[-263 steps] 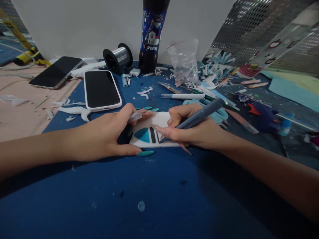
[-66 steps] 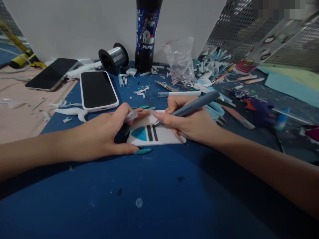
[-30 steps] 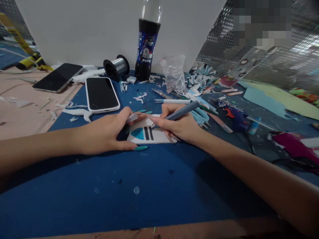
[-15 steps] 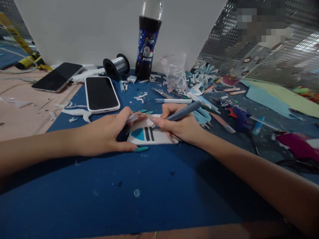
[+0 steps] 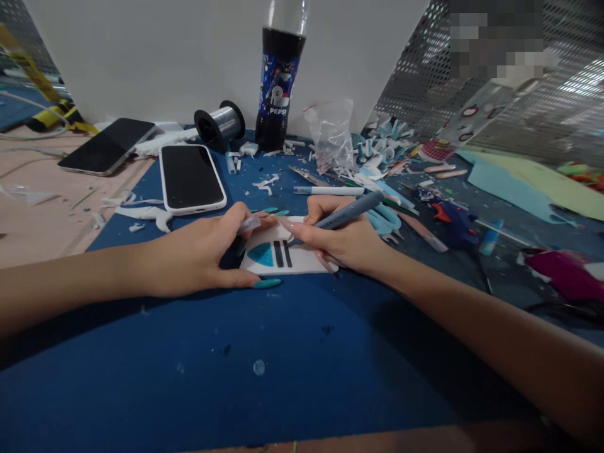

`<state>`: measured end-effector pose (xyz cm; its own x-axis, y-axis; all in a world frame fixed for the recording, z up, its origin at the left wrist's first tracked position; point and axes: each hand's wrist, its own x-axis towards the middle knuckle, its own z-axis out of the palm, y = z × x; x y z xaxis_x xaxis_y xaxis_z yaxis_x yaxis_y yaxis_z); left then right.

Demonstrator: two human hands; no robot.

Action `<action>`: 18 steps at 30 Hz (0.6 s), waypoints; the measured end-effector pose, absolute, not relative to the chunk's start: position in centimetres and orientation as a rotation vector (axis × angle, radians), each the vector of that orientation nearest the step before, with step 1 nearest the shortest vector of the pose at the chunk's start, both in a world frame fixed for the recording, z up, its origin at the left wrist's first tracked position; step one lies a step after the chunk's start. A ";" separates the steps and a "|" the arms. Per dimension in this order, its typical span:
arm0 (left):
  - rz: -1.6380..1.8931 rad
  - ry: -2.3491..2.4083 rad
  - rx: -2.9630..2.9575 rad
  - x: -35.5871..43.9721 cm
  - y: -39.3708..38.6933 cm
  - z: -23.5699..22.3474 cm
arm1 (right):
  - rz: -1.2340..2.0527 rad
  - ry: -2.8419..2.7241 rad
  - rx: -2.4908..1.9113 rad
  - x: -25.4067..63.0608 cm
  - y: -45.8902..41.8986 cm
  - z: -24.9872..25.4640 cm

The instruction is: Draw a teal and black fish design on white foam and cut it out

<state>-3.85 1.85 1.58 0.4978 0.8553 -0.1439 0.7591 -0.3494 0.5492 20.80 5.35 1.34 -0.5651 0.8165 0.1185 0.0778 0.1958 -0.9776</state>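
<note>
A white card-like piece lies on the blue table surface. It bears a teal patch and two dark bars. My left hand grips its left end, thumb along the near edge and fingers at the far edge. Tucked between those fingers is a small translucent cap. My right hand is closed round a blue-grey marker in a writing grip. The marker's tip reaches the piece beside the right-hand bar, partly hidden by the fingers.
Behind my hands stand a Pepsi bottle, a wire spool and a clear plastic bag. Two phones lie left, the nearer one white-edged. Another pen, scraps, scissors and a blue glue gun crowd the right.
The marker's tip has moved slightly left and down, and now shows against the right-hand dark bar. My left hand keeps its hold on the white piece.
</note>
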 end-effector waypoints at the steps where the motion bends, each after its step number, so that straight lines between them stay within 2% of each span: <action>1: 0.226 1.315 2.187 -3.9 1.9 1.6 | 1.435 -1.821 -0.838 20.8 5.3 1.3; 11: 0.406 1.243 2.224 -4.1 1.9 0.9 | 1.528 -1.863 -0.798 20.9 5.1 1.8; 18: 0.383 1.311 2.182 -3.9 1.5 1.2 | 1.529 -1.852 -0.787 20.9 5.2 1.6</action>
